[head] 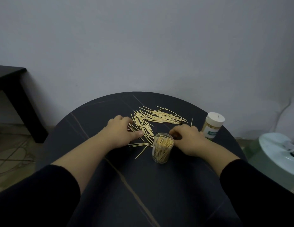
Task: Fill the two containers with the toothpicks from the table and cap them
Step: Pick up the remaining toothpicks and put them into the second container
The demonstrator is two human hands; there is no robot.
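Capped container point(212, 126): stands at the far right of the table point(126, 185), white cap point(215, 118) on and packed with picks. I count this one finished.
Open container point(162, 149): clear, upright, near centre, no cap. It's fairly full of picks standing on end, some reaching close to the rim.
Loose toothpicks point(157, 117): a broad scatter just beyond the open container, running left to right. A few strays lie near its left side, and one lies apart by the capped container.
Left hand point(121, 133): lies on the near-left edge of the scatter, fingers bent down onto the picks and thumb out flat. I cannot tell whether any are pinched.
Right hand point(189, 140): just right of the open container, fingers curled down toward the table with the tips hidden. I cannot tell if it holds anything.
Second cap: not visible to me.
Progress: my read is a little past halfway.
Left to do: gather the scatter, top up the open container, then cap it.
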